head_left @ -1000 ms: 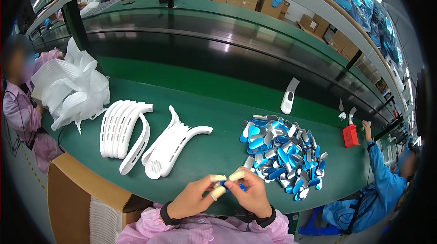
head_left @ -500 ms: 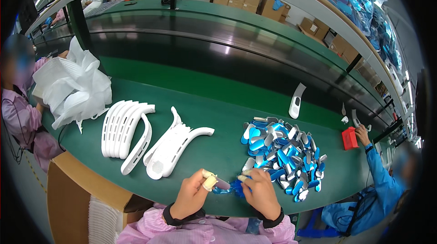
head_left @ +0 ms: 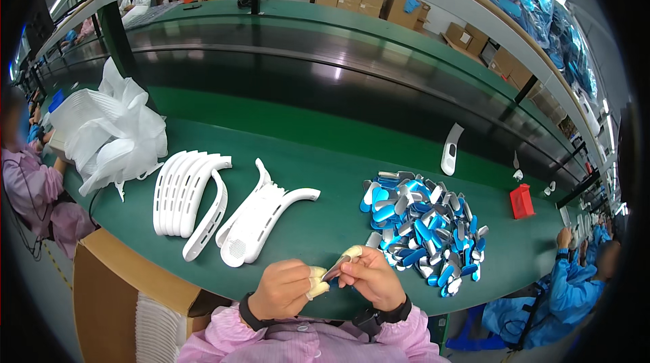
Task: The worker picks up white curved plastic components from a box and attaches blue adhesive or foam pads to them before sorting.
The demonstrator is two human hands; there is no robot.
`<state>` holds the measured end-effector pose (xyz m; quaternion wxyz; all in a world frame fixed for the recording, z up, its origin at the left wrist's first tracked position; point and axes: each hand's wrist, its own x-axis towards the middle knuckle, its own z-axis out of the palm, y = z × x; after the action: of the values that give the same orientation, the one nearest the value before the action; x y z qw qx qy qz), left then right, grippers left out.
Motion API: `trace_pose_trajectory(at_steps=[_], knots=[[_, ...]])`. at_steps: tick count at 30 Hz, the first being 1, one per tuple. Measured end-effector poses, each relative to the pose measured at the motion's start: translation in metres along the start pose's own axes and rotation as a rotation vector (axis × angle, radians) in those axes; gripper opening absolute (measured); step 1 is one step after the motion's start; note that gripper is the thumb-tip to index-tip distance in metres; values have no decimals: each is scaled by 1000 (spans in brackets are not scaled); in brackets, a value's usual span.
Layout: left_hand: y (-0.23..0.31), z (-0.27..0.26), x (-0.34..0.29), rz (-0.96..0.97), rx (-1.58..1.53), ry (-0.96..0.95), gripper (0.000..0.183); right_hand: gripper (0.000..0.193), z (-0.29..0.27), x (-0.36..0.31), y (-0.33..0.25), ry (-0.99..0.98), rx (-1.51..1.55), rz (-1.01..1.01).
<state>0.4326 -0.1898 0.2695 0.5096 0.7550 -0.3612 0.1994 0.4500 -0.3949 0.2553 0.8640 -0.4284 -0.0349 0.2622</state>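
Observation:
My left hand [head_left: 283, 288] and my right hand [head_left: 376, 280] meet at the near edge of the green table. Between them is a small oval metal plate [head_left: 334, 271], tilted, its silver-grey face showing. Pale yellow finger cots cover some fingertips on both hands. The left fingers pinch one end of the plate, while the right thumb and fingers grip the other. A bit of blue shows just under the plate, mostly hidden by the hands. Right of my hands lies a heap of similar plates [head_left: 423, 231], many faced in shiny blue.
White curved plastic shells [head_left: 183, 194] stand in a row at left, beside more white shells [head_left: 250, 234]. White foam sheeting [head_left: 112, 129] piles up at far left. An open cardboard box [head_left: 108, 282] is at lower left. A red bin [head_left: 521, 201] and co-workers flank the table.
My right hand has left the blue film on the table and come up to the plate. Both hands now hold it. At right, a co-worker's arm has drawn back from the red bin.

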Motion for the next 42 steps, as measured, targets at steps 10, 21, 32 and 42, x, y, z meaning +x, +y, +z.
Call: trace_pose_trajectory(at_steps=[10,21,32,42], knots=[[-44,-8,-10,-481,507,187,29,10,-10,-1,-20,28,53,14],[-20,-13,0,-657,298,273,50,16,15,6,-35,204,-426,-234],[-33,-17,-6,-594,817,149,29,18,14,15,-34,149,-537,-240],[-17,-41,-6,-825,-166,319,22,19,20,14,-36,97,-546,-234]])
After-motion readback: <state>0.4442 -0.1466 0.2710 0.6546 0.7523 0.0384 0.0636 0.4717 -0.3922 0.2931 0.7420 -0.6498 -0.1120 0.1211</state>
